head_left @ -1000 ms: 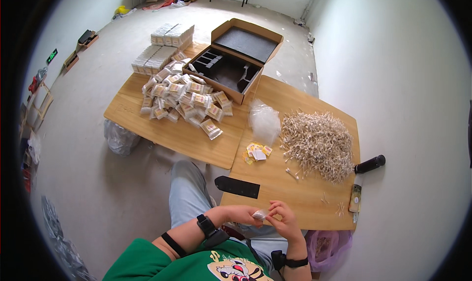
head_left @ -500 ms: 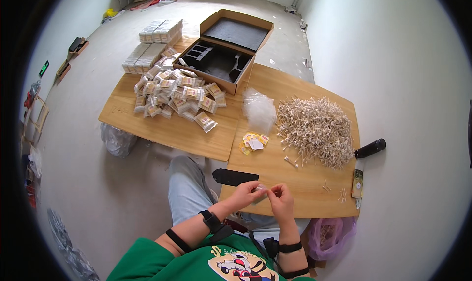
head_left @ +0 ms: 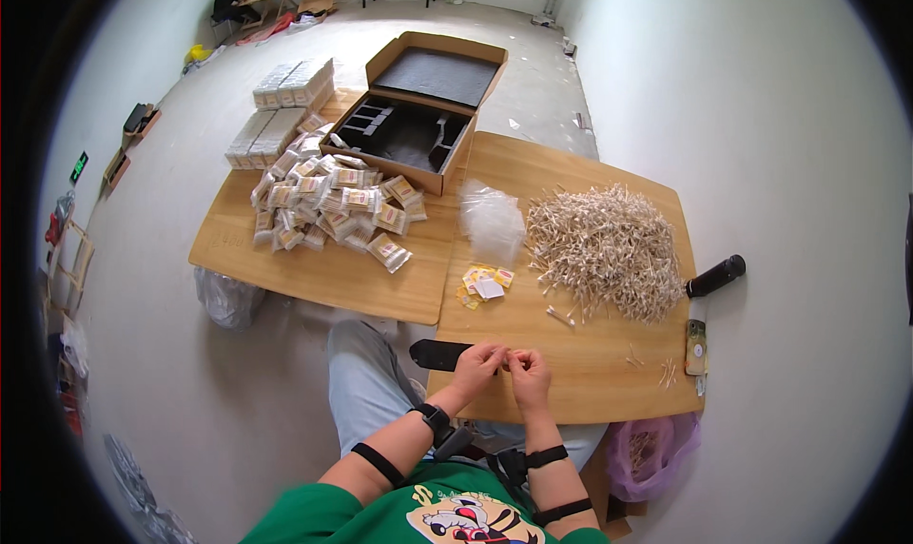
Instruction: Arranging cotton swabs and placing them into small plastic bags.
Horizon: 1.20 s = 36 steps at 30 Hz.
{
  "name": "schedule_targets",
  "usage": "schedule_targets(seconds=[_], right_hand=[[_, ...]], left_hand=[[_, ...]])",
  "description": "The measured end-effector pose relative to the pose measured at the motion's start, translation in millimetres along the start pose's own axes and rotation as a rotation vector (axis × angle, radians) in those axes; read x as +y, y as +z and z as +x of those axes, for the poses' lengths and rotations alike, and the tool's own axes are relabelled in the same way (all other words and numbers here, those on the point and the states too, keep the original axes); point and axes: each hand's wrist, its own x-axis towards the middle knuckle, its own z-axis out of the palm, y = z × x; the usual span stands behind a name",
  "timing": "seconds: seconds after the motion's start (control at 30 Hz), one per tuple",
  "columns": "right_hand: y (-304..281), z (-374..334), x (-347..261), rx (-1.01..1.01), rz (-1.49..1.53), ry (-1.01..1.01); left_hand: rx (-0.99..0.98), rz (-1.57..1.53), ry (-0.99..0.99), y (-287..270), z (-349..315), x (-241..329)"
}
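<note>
The left hand (head_left: 478,365) and right hand (head_left: 531,378) meet at lower centre, over the near edge of the table (head_left: 609,382). The fingers of each are bent, thumb and forefinger drawn together in a pinch, and the two sets of fingertips are almost touching. What they have hold of, if anything, is too small and hidden to tell.

The black strip (head_left: 437,355) lies just left of centre, its right end hidden by the left hand; whether they touch cannot be told. Above the hands, near the centre, lie the cards (head_left: 487,285), some yellow and one white side up, with the clear bags (head_left: 493,223) just beyond. The heap of swabs (head_left: 609,249) spreads at right of centre.

In the upper left, the filled packs (head_left: 333,202) lie jumbled beside the open box (head_left: 409,126). At far right are the bottle (head_left: 715,277) and phone (head_left: 697,347).
</note>
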Motion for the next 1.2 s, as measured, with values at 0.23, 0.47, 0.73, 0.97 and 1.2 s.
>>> schedule_targets(seconds=[0.23,0.47,0.73,0.97,1.2], right_hand=[[-2,0,11,-0.013,-0.04,0.076],[6,-6,19,-0.034,-0.124,0.057],[12,-9,26,-0.049,0.045,0.117],[16,-10,20,-0.014,0.192,0.044],[3,-37,-24,-0.108,0.183,0.141]], left_hand=[[-0.008,-0.085,-0.096,-7,-5,-6],[-0.051,-0.134,-0.147,-14,-10,-12],[-0.086,-0.226,-0.111,-19,-9,-19],[-0.116,-0.312,-0.169,-18,-7,-18],[-0.103,-0.256,-0.26,-35,-19,29]])
